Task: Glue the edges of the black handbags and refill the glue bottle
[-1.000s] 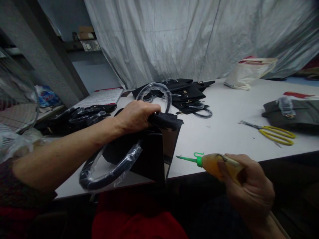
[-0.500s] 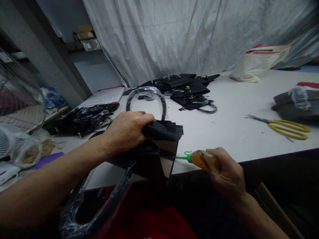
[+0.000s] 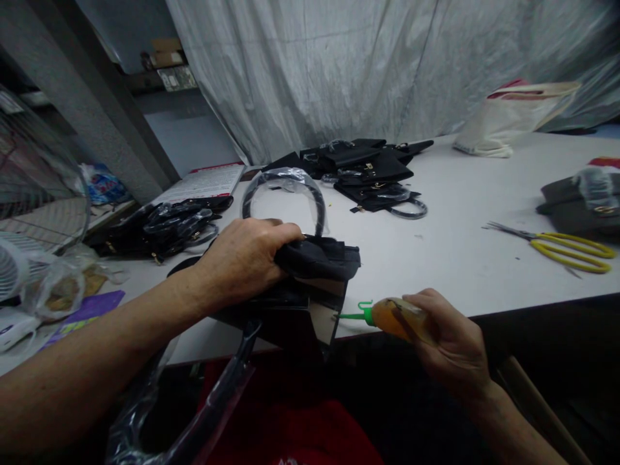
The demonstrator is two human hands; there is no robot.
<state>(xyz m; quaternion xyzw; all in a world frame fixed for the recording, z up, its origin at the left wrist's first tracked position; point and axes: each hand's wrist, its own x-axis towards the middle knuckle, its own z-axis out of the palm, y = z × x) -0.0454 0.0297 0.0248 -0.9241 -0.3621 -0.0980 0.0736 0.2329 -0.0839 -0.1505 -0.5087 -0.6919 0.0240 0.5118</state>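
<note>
My left hand [image 3: 254, 258] is closed on the folded black lining of a black handbag [image 3: 271, 316], which lies tipped at the table's front edge. One plastic-wrapped handle [image 3: 285, 175] arches up behind my hand; the other handle [image 3: 227, 374] hangs below the edge. A beige inner panel [image 3: 323, 321] shows at the bag's open right end. In my right hand [image 3: 450, 339] is a squeeze bottle [image 3: 400, 318] of amber liquid with a green nozzle [image 3: 356, 316]. The nozzle's tip is at the beige panel; whether it touches, I cannot tell.
Yellow-handled scissors [image 3: 571, 248] lie at right, near a dark grey bag [image 3: 576, 200]. Several black handbags [image 3: 368, 171] are piled at the back, more black bags [image 3: 165, 226] at left. A cream cloth bag [image 3: 513, 119] stands far right. A white fan [image 3: 22, 268] is at left.
The bottle's nozzle has moved down from the dark strip onto the beige panel of the handbag. My left hand keeps its grip, and the whole view has shifted slightly.
</note>
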